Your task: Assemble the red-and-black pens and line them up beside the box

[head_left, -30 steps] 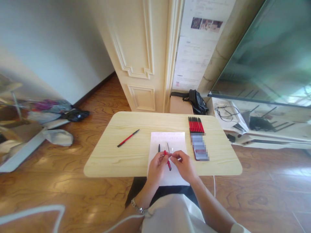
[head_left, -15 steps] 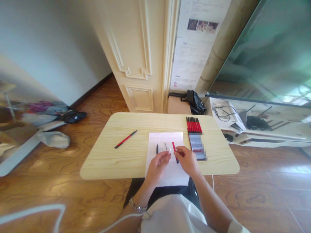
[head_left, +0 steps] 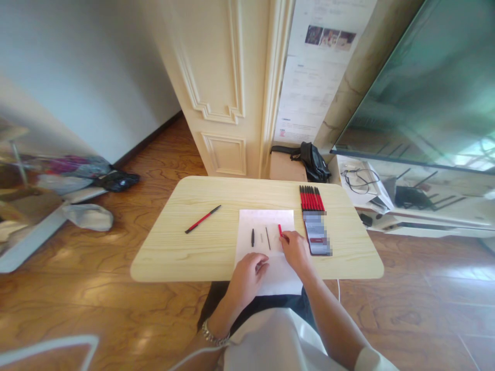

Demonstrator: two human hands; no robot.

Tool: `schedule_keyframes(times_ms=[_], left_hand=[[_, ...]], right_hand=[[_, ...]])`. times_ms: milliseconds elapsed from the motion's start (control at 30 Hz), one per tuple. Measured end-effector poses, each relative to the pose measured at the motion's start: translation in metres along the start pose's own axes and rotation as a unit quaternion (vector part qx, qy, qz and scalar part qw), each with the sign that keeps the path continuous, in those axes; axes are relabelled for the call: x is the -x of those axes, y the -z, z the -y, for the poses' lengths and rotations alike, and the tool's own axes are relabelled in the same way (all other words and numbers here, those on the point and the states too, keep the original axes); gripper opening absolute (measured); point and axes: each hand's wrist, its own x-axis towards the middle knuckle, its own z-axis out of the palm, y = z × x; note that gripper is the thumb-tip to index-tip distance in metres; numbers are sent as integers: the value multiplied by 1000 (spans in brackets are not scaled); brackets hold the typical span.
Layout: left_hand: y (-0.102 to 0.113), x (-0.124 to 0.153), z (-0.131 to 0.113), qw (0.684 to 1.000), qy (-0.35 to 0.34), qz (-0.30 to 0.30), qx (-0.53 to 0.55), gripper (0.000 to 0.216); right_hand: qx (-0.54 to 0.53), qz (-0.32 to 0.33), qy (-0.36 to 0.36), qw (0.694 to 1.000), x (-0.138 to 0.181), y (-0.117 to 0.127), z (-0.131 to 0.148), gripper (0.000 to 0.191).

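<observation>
My right hand pinches a red pen barrel at the right side of a white sheet of paper; the hand covers the barrel's lower end. My left hand hovers over the paper's lower left, fingers loosely curled, with a gap between thumb and forefinger and nothing visible in them. Beyond it, side by side on the paper, lie a black pen tip section, a small pale piece that looks like a spring, and a thin dark refill.
A whole red and black pen lies on the table to the left. Several like it form a row at the back right, above a phone. A black bag rests behind the table; a white cable hangs below its edge.
My left hand has drawn back toward me from the barrel, and its fingers have parted. My right hand has lowered the red barrel to the paper. The view has shifted slightly.
</observation>
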Motion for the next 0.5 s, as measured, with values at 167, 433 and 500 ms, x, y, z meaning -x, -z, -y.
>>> schedule_keyframes(times_ms=[167,433,500], left_hand=[[-1,2,3,999,-24,9,-37,10],[4,5,6,996,-41,7,-78,11],[5,6,8,996,-43,1,-74,10]], right_hand=[[-25,-10,1,1000,-1,1,-1,21],[-82,-83,-4,993,23,7,-3,29],[-84,-85,3,993,31,6,-8,29]])
